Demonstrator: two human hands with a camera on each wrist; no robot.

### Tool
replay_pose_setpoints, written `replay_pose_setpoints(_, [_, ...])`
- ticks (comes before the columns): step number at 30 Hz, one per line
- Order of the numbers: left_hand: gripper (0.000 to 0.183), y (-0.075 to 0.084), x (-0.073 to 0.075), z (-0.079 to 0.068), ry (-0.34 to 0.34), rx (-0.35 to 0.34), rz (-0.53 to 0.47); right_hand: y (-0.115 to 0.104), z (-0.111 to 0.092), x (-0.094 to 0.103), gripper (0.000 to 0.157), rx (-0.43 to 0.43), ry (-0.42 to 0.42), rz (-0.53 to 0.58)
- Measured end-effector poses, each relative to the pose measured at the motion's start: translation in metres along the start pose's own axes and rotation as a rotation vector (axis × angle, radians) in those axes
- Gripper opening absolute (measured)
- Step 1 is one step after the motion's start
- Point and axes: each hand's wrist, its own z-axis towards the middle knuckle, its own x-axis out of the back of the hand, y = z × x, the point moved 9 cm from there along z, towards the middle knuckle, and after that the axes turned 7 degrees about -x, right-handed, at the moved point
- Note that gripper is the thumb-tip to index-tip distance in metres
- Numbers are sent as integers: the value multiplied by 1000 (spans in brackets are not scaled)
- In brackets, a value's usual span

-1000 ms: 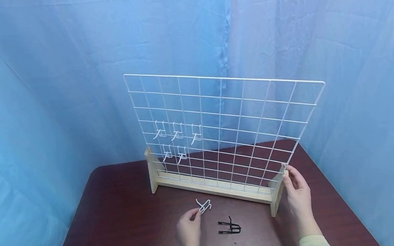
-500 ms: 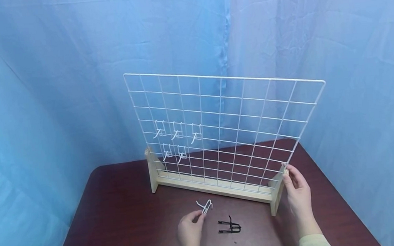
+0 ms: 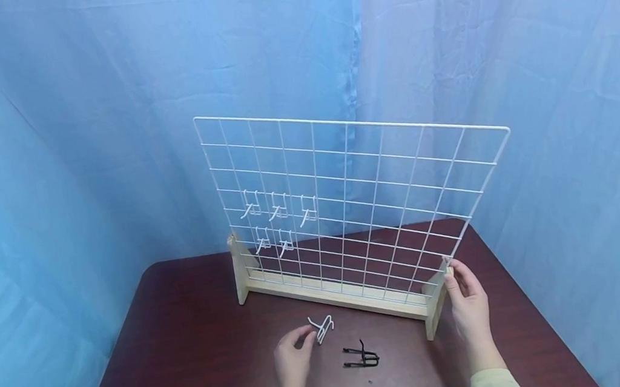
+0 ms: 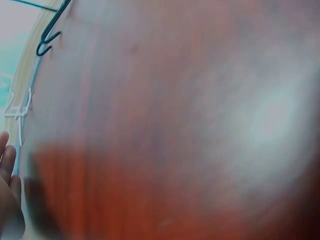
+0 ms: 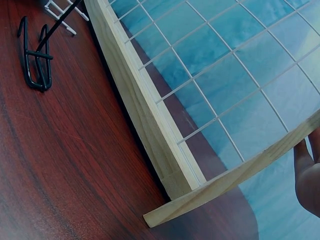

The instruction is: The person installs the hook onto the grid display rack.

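Observation:
A white wire display hook (image 3: pixel 323 330) is in front of the stand, just beyond the fingertips of my left hand (image 3: pixel 293 360). Its whole outline shows in the head view. In the left wrist view the fingers (image 4: pixel 7 162) look apart from this white hook (image 4: pixel 19 111). My right hand (image 3: pixel 470 308) grips the wooden upright (image 3: pixel 434 311) at the right end of the stand, thumb on the near side. A white wire grid panel (image 3: pixel 347 154) stands in the wooden base (image 3: pixel 340 300). A black wire hook (image 3: pixel 363 357) lies on the table, right of the white one.
Several white hooks (image 3: pixel 277 211) hang in two rows on the left part of the grid. The dark red-brown table (image 3: pixel 191 348) has tiny dark specks near the black hook. Blue curtains (image 3: pixel 118 111) surround the table at the back and sides.
My left hand has drawn slightly back to the left from the white hook, whose lower end now shows past the fingertips. My right hand stays on the wooden upright.

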Motion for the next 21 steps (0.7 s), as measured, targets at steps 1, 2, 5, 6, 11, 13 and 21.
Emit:
replay_pose_setpoints(1, [19,0,0,2,-3,-5,-10,0,0,0,36,1,0,0])
replay_pose_setpoints(2, [19,0,0,5,-5,-12,-20,0,0,0,36,2,0,0])
replay_pose_setpoints(5, [21,-1,1,12,-16,-32,-42,0,0,0,36,0,-1,-5])
replay_pose_setpoints(6, [21,-1,0,14,-21,-36,-47,0,0,0,36,-2,-1,-7])
replay_pose_setpoints(11, [23,-2,-2,24,-41,-78,-64,2,1,1,36,-7,3,-3])
replay_pose_setpoints(13, [24,-2,-3,27,-54,-92,-61,2,1,1,36,-2,3,7])
replay_pose_setpoints(21, [30,6,-11,37,-148,-186,-45,1,1,1,36,3,1,7])
